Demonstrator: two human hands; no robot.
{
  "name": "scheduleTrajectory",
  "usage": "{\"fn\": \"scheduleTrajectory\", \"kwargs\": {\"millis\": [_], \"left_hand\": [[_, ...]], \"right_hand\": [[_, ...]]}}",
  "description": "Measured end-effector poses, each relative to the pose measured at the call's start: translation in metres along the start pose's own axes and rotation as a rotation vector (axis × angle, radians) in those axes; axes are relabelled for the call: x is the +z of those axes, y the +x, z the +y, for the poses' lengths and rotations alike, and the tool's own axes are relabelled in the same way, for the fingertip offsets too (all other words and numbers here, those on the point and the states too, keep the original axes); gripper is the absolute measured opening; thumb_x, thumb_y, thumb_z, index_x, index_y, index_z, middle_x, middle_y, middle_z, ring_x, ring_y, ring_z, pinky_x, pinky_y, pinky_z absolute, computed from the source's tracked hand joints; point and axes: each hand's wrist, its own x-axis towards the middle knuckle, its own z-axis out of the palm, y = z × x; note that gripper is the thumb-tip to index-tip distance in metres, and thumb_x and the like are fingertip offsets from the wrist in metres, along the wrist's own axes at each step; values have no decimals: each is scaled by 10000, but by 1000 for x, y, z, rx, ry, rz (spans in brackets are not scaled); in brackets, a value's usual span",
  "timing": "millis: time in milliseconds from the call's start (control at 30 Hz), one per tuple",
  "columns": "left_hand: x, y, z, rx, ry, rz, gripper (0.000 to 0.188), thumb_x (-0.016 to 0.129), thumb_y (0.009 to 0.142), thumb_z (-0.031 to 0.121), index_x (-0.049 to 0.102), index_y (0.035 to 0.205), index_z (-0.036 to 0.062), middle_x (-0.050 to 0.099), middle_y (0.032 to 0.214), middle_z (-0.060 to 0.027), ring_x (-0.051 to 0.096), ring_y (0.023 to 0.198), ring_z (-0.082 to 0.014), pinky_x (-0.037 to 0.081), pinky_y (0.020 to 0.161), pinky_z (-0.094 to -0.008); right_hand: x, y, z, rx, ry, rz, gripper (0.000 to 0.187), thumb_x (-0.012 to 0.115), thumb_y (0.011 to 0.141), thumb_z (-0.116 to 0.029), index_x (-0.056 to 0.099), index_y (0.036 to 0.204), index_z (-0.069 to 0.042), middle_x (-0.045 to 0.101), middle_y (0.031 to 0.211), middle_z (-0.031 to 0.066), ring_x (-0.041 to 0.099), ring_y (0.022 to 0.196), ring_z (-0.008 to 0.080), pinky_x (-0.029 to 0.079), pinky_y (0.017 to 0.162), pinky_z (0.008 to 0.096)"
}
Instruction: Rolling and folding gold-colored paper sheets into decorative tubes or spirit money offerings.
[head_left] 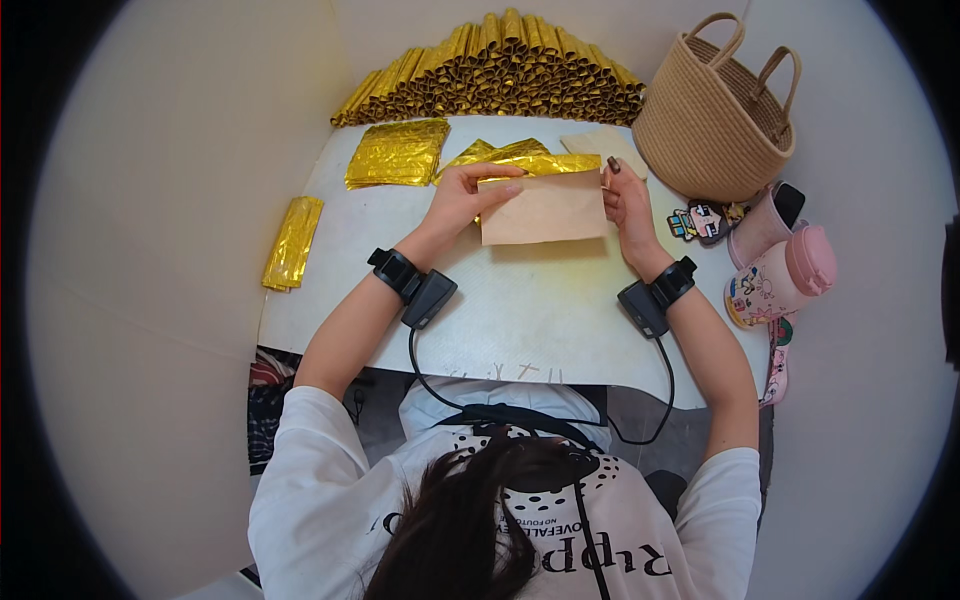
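Note:
A sheet of paper (545,212), plain beige on the side toward me with a gold foil strip along its top edge, is held up over the middle of the table. My left hand (470,195) pinches its upper left part, thumb in front and fingers along the top. At the right edge, my right hand (628,208) grips the sheet with bent fingers, partly hidden behind it; one fingertip points up. Behind the sheet lie loose gold foil sheets (500,150), partly covered. A neat stack of gold foil sheets (398,153) sits to the left of them.
A tall heap of rolled gold foil tubes (500,70) lines the table's back. Narrow folded gold strips (292,243) lie at the left edge. On the right stand a woven basket (700,130), a pink cup (757,232) holding a dark object, a pink-lidded bottle (780,280) and a cartoon figure (700,220).

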Motion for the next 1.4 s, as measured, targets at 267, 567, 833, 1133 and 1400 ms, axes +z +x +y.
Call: {"fn": "scheduleTrajectory", "kwargs": {"millis": [267, 567, 833, 1133, 1400], "left_hand": [[2, 0, -1, -6, 154, -117, 255, 695, 830, 63, 671, 1075, -3, 686, 967, -94, 642, 822, -90, 531, 735, -226], [3, -1, 0, 25, 24, -13, 480, 633, 903, 149, 464, 1342, 53, 647, 1061, -68, 627, 891, -89, 522, 735, -216], [-2, 3, -5, -128, 5, -38, 249, 616, 924, 201, 577, 1080, 12, 688, 942, -72, 652, 774, -84, 518, 662, -203], [-7, 4, -2, 66, 16, -133, 286, 602, 829, -52, 604, 1111, -4, 655, 1099, -89, 623, 993, -137, 500, 882, -264], [-4, 1, -11, -156, 74, -183, 347, 600, 861, -11, 562, 1205, 16, 655, 1017, -69, 666, 859, -121, 522, 660, -202]], "right_hand": [[17, -3, -12, 0, -205, -1, 250, 598, 909, -110, 576, 1151, -48, 671, 875, 15, 613, 735, 42, 468, 623, 170], [17, -2, -6, -44, -304, -66, 203, 602, 878, -9, 639, 1078, 0, 685, 913, 51, 635, 766, 57, 506, 644, 170], [16, -2, -6, -135, -293, -40, 198, 601, 878, 1, 651, 1069, 7, 684, 959, 66, 635, 832, 72, 513, 704, 185], [13, -2, -3, -191, -297, -133, 246, 594, 761, 128, 725, 912, -17, 675, 1087, 122, 636, 967, 166, 499, 862, 257], [13, -2, -5, -252, -219, -149, 317, 541, 712, 187, 737, 833, -30, 643, 1176, 131, 613, 1037, 190, 483, 903, 269]]}}
